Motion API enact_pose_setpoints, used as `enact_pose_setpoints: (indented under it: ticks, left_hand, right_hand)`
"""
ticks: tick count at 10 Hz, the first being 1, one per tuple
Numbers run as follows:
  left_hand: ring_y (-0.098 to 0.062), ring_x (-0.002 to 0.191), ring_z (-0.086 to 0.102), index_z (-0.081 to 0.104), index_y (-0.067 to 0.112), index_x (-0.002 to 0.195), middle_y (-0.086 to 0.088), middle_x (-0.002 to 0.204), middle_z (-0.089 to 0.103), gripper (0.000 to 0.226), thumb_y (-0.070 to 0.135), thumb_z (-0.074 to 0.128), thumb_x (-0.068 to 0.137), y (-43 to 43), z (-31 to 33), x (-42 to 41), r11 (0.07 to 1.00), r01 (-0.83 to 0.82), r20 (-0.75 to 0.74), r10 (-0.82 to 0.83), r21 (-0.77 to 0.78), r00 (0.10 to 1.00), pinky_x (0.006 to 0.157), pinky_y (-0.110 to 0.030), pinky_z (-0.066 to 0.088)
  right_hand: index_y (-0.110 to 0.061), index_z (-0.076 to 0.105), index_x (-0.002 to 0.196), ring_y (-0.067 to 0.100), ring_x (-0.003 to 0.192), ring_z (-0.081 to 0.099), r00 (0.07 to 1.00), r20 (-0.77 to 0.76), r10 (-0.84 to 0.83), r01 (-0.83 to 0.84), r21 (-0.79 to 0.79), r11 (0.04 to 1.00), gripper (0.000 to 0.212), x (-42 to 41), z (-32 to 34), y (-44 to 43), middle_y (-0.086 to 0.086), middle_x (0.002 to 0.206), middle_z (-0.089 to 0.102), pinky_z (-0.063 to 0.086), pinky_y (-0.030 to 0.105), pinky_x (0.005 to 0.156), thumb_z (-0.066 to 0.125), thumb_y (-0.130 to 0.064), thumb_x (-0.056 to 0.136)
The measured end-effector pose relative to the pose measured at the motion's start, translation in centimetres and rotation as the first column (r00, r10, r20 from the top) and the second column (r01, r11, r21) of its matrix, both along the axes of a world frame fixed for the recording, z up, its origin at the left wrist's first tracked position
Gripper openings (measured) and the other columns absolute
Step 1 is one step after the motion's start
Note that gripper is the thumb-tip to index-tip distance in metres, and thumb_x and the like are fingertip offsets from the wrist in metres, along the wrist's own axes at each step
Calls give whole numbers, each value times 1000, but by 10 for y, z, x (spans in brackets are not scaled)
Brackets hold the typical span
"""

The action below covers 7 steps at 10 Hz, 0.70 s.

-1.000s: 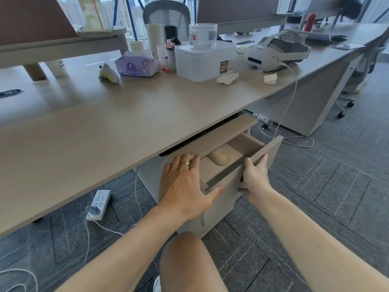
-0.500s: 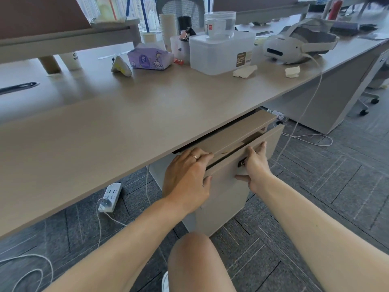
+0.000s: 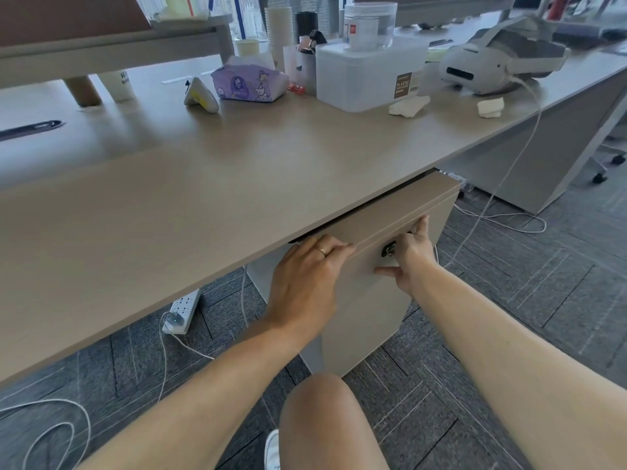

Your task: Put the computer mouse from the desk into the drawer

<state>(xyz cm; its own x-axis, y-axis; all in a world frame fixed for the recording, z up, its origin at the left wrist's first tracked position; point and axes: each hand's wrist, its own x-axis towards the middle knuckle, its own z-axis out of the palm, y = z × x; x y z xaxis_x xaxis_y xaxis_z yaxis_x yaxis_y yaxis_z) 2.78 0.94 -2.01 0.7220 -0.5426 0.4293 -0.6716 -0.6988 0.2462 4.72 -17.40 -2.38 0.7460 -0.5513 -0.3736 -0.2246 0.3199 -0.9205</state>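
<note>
I can't see the computer mouse, so I judge it hidden inside the drawer [image 3: 403,228], a stiff, smooth-sliding front with my left hand [image 3: 305,276] and right hand [image 3: 412,256] pressed flat, fingers hooked over its top edge.

A single wide-angle view comes from the person's head, facing forward and tilted down across the long beige laminate desk [image 3: 237,184], whose near edge runs from 8 o'clock to 2 o'clock. It sits close: both bare forearms enter from the bottom edge at 6 o'clock, with the grey carpet floor [image 3: 543,293] at 4 o'clock. Straight lines bow toward the frame's borders.
</note>
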Motion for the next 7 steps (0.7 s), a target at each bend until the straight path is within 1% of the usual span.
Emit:
enact_pose_setpoints:
  ticks: [1, 2, 3, 4, 5, 6, 7]
  left_hand:
    - [-16, 108, 59, 66, 21, 131, 8, 120, 68, 68, -15, 67, 74, 1, 0, 1, 1000, 7, 6, -7, -5, 1000, 88, -32, 53]
    - [-16, 106, 59, 67, 21, 130, 7, 119, 68, 68, -15, 66, 73, 1, -1, 2, 1000, 9, 22, -9, -6, 1000, 87, -31, 52]
    - [-15, 106, 57, 66, 21, 131, 7, 119, 68, 68, -14, 67, 73, 1, -2, 2, 1000, 12, 29, -12, -6, 1000, 88, -29, 51]
    - [-16, 105, 57, 66, 19, 131, 6, 118, 67, 69, -15, 68, 70, 1, -2, 2, 1000, 21, 45, -21, 5, 999, 88, -31, 51]
    - [-20, 106, 59, 65, 16, 131, 3, 118, 68, 78, -18, 73, 61, 1, -3, 2, 999, 16, 40, -18, 51, 999, 90, -32, 51]
    - [-20, 118, 55, 56, 17, 140, 4, 129, 62, 80, -9, 77, 68, 0, -1, -4, 991, 18, -7, -17, 136, 1000, 101, -32, 44]
    - [-21, 129, 45, 50, 18, 144, 2, 141, 53, 58, 24, 68, 89, -6, 25, -10, 983, 25, -174, 7, 180, 985, 108, -33, 37]
  right_hand:
    - [-43, 10, 158, 23, 105, 47, 1000, 9, 4, -4, -10, 1000, 70, 5, -1, 1, -4, 161, 34, 51, 69, 87, 25, -5, 101]
    - [-42, 17, 156, 23, 93, 54, 1000, 3, -13, 13, -36, 999, 68, 10, -5, -1, -1, 157, 39, 55, 66, 78, 28, -6, 99]
    - [-43, 16, 156, 22, 93, 55, 1000, 25, 2, 0, -49, 999, 73, 8, -8, -1, -4, 156, 38, 55, 67, 79, 28, -2, 97]
    - [-44, 11, 157, 28, 116, 45, 999, 10, 51, -51, -40, 998, 74, 2, -3, -4, -4, 162, 31, 52, 68, 85, 30, -2, 98]
    - [-42, 7, 158, 32, 138, 38, 985, -72, 154, -158, -62, 985, 69, -16, 11, -14, -2, 163, 30, 48, 66, 94, 36, -11, 104]
    - [-35, 5, 160, 37, 141, 41, 926, -286, 248, -338, -327, 883, 70, -37, 34, -32, 7, 164, 30, 48, 60, 100, 46, -31, 103]
    - [-22, 16, 161, 36, 131, 52, 844, -440, 306, -526, -575, 627, 73, -65, 50, -40, 19, 153, 44, 46, 43, 103, 46, -48, 99]
